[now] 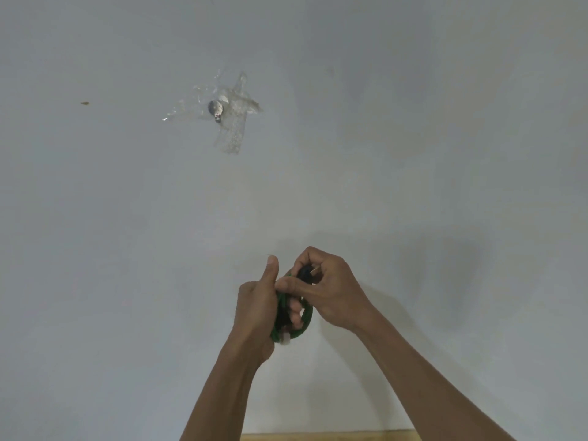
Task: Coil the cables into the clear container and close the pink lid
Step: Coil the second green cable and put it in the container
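Observation:
A green cable point(306, 319) is wound into a small coil in front of a pale wall. My left hand point(256, 310) grips the coil from the left, fingers through the loop and thumb pointing up. My right hand point(327, 291) pinches the cable's dark plug end point(306, 272) at the top of the coil. A white piece point(285, 339) shows at the coil's bottom. Neither the clear container nor the pink lid is in view.
A pale grey wall point(413, 138) fills the view. Clear tape with a small metal disc point(216, 108) is stuck on it at upper left. A strip of wooden surface point(327, 437) shows at the bottom edge between my forearms.

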`<state>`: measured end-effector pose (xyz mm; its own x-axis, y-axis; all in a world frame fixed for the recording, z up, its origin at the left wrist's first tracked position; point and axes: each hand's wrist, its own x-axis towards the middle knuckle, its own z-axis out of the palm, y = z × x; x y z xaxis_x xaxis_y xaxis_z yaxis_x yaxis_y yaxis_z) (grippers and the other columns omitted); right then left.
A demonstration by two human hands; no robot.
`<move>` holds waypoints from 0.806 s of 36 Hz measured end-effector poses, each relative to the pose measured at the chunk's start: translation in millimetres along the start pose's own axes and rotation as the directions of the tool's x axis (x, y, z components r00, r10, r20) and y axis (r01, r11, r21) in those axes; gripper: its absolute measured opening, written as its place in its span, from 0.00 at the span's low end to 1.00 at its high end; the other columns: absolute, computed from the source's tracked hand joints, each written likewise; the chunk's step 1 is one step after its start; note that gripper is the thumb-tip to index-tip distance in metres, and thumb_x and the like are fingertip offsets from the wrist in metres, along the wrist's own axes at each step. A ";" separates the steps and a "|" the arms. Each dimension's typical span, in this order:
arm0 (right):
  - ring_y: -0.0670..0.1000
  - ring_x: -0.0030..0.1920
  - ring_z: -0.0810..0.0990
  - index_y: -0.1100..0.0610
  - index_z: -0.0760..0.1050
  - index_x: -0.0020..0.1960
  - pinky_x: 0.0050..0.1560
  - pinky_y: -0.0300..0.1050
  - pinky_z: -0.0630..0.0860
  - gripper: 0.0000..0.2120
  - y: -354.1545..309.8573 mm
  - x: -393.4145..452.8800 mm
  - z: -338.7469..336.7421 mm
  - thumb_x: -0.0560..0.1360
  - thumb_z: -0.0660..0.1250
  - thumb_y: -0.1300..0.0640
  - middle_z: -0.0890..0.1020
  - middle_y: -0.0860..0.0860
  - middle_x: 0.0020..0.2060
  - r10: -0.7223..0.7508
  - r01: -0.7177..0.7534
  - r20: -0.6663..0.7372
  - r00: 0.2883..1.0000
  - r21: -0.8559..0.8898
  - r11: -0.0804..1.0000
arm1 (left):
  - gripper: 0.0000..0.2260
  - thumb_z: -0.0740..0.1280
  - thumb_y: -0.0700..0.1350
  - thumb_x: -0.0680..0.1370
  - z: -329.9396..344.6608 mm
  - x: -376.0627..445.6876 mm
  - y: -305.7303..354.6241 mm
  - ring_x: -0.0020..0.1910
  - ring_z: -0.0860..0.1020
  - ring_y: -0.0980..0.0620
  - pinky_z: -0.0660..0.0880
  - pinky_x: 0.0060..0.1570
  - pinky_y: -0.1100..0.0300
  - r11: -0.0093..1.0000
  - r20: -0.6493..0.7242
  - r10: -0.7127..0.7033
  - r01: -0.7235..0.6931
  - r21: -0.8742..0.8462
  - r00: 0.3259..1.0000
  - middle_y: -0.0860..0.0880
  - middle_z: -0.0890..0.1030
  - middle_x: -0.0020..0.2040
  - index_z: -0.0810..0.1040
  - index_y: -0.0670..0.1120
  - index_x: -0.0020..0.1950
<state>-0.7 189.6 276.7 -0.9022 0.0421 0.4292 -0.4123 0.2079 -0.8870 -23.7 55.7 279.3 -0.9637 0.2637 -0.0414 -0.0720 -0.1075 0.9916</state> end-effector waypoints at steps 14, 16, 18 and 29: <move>0.45 0.52 0.79 0.46 0.82 0.55 0.49 0.38 0.80 0.07 9.2 -8.6 2.0 0.80 0.67 0.49 0.76 0.44 0.51 -0.044 0.020 -0.084 0.995 -0.264 0.964 | 0.25 0.68 0.55 0.80 -8.4 3.7 -8.3 0.22 0.61 0.51 0.59 0.28 0.59 0.994 -0.296 0.089 -0.103 -0.034 0.951 0.48 0.64 0.25 0.74 0.46 0.24; 0.45 0.45 0.79 0.47 0.85 0.54 0.43 0.35 0.76 0.08 11.2 -10.9 8.0 0.76 0.73 0.50 0.78 0.43 0.46 -0.090 0.033 -0.204 0.975 -0.268 0.963 | 0.24 0.68 0.55 0.80 -8.2 5.3 -8.7 0.22 0.61 0.50 0.59 0.27 0.59 0.994 -0.320 0.084 -0.104 -0.046 0.944 0.47 0.64 0.26 0.74 0.44 0.27; 0.45 0.41 0.80 0.49 0.86 0.52 0.40 0.33 0.75 0.08 10.7 -13.0 16.2 0.73 0.76 0.52 0.80 0.44 0.41 -0.100 0.024 -0.302 0.948 -0.244 0.969 | 0.23 0.68 0.55 0.80 -7.9 6.5 -10.4 0.23 0.61 0.50 0.59 0.27 0.58 0.994 -0.344 0.072 -0.098 -0.058 0.936 0.46 0.63 0.27 0.72 0.42 0.31; 0.41 0.34 0.76 0.54 0.84 0.39 0.36 0.28 0.68 0.07 10.1 -21.3 50.5 0.70 0.78 0.52 0.74 0.40 0.30 -0.180 -0.009 -0.496 0.850 -0.355 0.935 | 0.24 0.64 0.55 0.81 -2.1 7.2 -17.2 0.20 0.61 0.50 0.62 0.28 0.59 0.976 -0.421 -0.012 -0.082 -0.203 0.907 0.47 0.63 0.25 0.69 0.43 0.30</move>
<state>7.9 141.5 250.0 -0.6297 0.4830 0.6084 -0.3319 0.5408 -0.7729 -30.0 57.5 261.6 -0.9815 -0.1630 -0.1007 -0.0438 -0.3208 0.9461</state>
